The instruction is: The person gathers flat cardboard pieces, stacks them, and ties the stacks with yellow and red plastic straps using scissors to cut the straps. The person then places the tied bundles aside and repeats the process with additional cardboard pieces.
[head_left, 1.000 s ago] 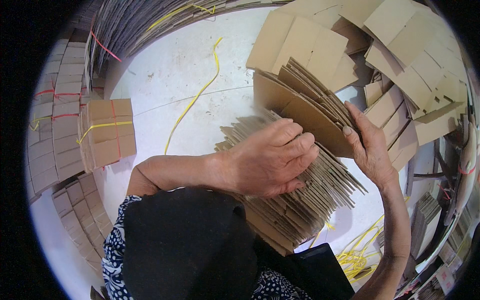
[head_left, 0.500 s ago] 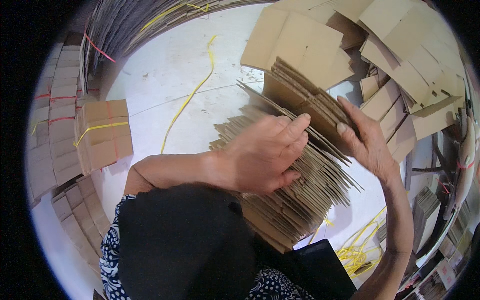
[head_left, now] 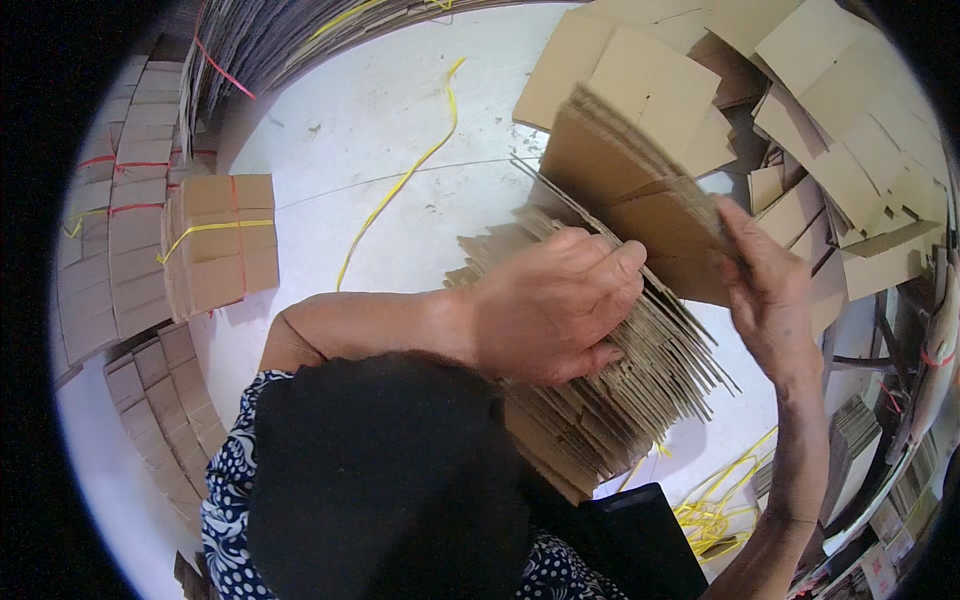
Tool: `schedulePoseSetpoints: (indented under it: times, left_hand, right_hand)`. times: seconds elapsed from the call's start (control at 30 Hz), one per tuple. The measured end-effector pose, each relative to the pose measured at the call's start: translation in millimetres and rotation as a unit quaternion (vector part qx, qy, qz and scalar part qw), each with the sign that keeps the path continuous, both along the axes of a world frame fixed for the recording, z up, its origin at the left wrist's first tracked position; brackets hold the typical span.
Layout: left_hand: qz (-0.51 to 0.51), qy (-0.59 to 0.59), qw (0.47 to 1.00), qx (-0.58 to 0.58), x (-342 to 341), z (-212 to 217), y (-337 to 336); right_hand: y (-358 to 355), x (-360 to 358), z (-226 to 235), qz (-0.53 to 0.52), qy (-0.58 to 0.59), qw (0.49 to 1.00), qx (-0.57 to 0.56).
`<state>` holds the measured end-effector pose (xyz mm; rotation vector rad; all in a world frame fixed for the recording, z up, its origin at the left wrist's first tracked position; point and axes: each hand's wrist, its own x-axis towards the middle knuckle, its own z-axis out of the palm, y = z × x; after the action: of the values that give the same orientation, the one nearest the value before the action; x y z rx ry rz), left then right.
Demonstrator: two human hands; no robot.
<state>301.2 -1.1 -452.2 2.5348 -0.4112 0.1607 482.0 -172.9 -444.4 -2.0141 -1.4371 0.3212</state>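
Note:
A thick row of flattened cardboard sheets stands on edge in front of me, their upper edges fanned unevenly. My left hand lies across those edges, its fingers curled over them and the thumb toward me. On the far right side of the row, my right hand grips a small bunch of cardboard sheets by its right edge, thumb on the near side. This bunch leans away from the rest, and its broad brown face shows. The right fingers are slightly blurred, and the bunch hides part of them.
A strapped cardboard bundle stands at left beside stacked bundles. Loose flattened boxes are heaped at the far right. A yellow strap crosses the white floor; more yellow strapping lies tangled at lower right.
The view has shifted slightly. My right hand has drawn the bunch a little farther from the row, so more of its brown face shows. My left hand stays on the row.

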Motion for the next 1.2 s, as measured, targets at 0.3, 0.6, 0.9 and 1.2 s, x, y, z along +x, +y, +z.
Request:
schedulePoseSetpoints:
  times: [0.3, 0.6, 0.9, 1.2]
  left_hand:
    - [-0.001, -0.037, 0.998, -0.045, 17.7, 0.2, 2.3]
    - [0.002, -0.058, 0.998, -0.001, 31.9, -6.3, 3.6]
    - [-0.022, -0.065, 0.998, 0.016, 33.6, 1.1, 2.1]
    - [0.230, 0.004, 0.931, -0.283, 57.1, -44.3, 97.0]
  right_hand:
    - [0.2, -3.0, -3.7, 0.032, 0.071, 0.993, -0.094]
    - [-9.0, 13.6, -19.6, 0.050, 0.095, 0.992, -0.065]
    - [-28.8, -9.5, -27.7, 0.015, 0.113, 0.993, -0.028]
    - [-38.8, -9.5, -24.3, -0.090, 0.355, 0.929, -0.054]
